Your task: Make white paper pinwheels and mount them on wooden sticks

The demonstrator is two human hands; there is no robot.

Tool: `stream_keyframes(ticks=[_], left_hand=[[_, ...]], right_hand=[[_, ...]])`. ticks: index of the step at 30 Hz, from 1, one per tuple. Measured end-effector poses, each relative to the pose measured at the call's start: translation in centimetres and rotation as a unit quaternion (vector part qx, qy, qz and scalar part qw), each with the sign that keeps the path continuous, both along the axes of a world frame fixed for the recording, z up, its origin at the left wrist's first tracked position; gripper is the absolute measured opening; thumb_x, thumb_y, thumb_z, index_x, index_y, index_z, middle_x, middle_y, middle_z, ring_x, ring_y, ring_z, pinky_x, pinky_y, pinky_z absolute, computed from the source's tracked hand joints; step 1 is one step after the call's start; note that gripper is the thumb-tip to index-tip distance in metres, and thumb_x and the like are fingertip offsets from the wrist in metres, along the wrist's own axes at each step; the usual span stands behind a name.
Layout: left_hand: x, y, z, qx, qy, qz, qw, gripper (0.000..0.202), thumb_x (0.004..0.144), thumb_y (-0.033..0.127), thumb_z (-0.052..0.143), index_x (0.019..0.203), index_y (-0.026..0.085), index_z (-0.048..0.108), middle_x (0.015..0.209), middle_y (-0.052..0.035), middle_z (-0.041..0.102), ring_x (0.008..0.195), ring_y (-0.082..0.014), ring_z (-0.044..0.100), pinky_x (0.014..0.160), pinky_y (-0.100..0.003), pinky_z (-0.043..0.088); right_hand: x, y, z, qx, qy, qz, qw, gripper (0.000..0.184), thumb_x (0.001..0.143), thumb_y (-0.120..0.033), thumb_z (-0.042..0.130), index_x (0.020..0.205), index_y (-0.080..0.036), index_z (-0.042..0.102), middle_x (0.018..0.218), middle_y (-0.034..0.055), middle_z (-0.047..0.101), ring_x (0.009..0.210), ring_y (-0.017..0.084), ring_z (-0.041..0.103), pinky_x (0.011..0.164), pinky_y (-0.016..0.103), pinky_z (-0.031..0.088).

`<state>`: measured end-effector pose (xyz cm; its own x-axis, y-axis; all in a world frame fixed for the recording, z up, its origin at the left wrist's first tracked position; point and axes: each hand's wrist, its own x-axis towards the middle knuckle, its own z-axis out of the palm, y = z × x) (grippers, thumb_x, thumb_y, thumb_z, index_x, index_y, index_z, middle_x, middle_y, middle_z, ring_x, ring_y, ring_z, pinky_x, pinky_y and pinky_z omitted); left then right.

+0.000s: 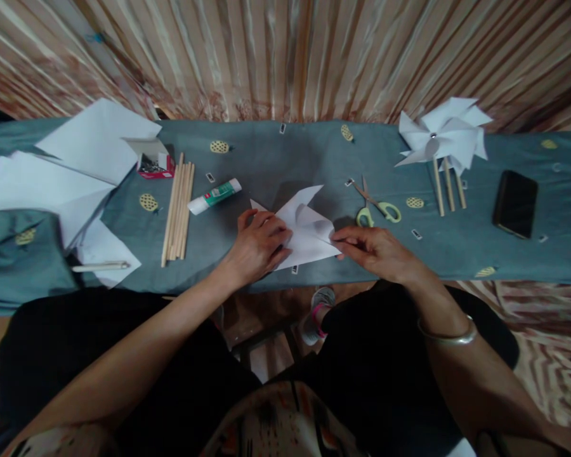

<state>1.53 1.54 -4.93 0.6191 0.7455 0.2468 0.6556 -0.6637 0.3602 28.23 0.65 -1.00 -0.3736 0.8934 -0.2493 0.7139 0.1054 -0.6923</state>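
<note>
A white paper pinwheel (307,231) with cut, partly folded blades lies at the middle of the cloth-covered table, in front of me. My left hand (261,244) grips its left side, with the fingers bent over the paper. At its right corner, my right hand (374,249) pinches the paper between thumb and fingers. One blade curls up near the middle; another points up and away. A glue stick (214,197) lies beyond my left hand. Scissors (374,206) with pale green handles rest open beyond my right hand.
Wooden sticks (177,212) lie left of the glue stick, near a small red box (155,158) of metal pieces. White paper sheets (95,139) and a pen (101,266) are farther left. Pinwheels on sticks (450,136) and a black phone (516,203) lie at right.
</note>
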Motion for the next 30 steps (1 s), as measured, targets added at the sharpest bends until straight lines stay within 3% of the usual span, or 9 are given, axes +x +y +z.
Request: stream_keyframes(ticks=[4,9,12,15,20,27,30], left_hand=[[0.0,0.0,-0.1,-0.002,-0.003,-0.001,1.0,0.023,0.088,0.037,0.055,0.106,0.025,0.064,0.107,-0.0047,0.067,0.111,-0.0275,0.05,0.103,-0.051,0.024],[-0.1,-0.2,0.0,0.006,0.0,-0.003,1.0,0.024,0.089,0.037,0.053,0.107,0.024,0.063,0.108,-0.004,0.065,0.111,-0.0265,0.049,0.104,-0.051,0.024],[0.0,-0.3,0.0,0.012,-0.003,0.001,1.0,0.024,0.09,0.037,0.053,0.107,0.023,0.063,0.109,-0.0042,0.065,0.111,-0.0261,0.049,0.104,-0.051,0.024],[0.0,-0.3,0.0,0.01,-0.005,0.001,1.0,0.025,0.089,0.036,0.055,0.108,0.022,0.064,0.108,-0.0056,0.066,0.111,-0.0266,0.05,0.104,-0.051,0.024],[0.1,-0.4,0.0,0.019,-0.015,0.004,1.0,0.024,0.087,0.035,0.057,0.106,0.022,0.065,0.105,-0.0063,0.066,0.109,-0.0264,0.05,0.103,-0.051,0.026],[0.1,-0.5,0.1,0.032,-0.004,0.006,0.999,0.025,0.088,0.037,0.056,0.105,0.021,0.064,0.104,-0.0041,0.066,0.109,-0.0247,0.05,0.104,-0.049,0.026],[0.1,-0.5,0.0,0.033,0.003,0.006,0.999,0.026,0.089,0.039,0.055,0.106,0.02,0.064,0.105,-0.0048,0.065,0.109,-0.0247,0.05,0.104,-0.049,0.026]], right_hand=[[0.0,0.4,0.0,-0.061,0.102,-0.004,0.993,0.031,0.089,-0.034,0.05,0.112,-0.018,0.065,0.081,0.0035,0.071,0.061,0.013,0.061,0.058,0.027,0.049],[-0.4,0.8,0.2,-0.091,0.192,0.013,0.977,0.03,0.086,-0.036,0.057,0.109,-0.02,0.068,0.11,0.0073,0.07,0.087,0.017,0.067,0.078,0.034,0.055],[-0.8,1.0,0.3,-0.098,0.19,0.005,0.977,0.03,0.077,-0.035,0.068,0.103,-0.02,0.071,0.107,0.0069,0.073,0.094,0.02,0.067,0.081,0.036,0.055],[-1.5,1.0,0.3,-0.085,0.186,-0.013,0.979,0.025,0.075,-0.034,0.069,0.094,-0.019,0.074,0.095,0.0058,0.075,0.088,0.02,0.069,0.079,0.035,0.056],[-2.8,0.9,0.1,-0.014,0.149,-0.041,0.988,0.016,0.076,-0.033,0.067,0.083,-0.021,0.076,0.084,0.0029,0.076,0.079,0.02,0.069,0.075,0.033,0.054],[-4.8,0.7,-0.2,0.099,-0.012,-0.042,0.994,0.015,0.082,-0.028,0.061,0.079,-0.021,0.074,0.069,0.0007,0.072,0.06,0.016,0.063,0.058,0.027,0.042],[-5.9,0.6,-0.3,0.136,-0.058,-0.033,0.988,0.016,0.083,-0.025,0.059,0.078,-0.02,0.073,0.069,0.0015,0.071,0.061,0.016,0.062,0.058,0.027,0.039]])
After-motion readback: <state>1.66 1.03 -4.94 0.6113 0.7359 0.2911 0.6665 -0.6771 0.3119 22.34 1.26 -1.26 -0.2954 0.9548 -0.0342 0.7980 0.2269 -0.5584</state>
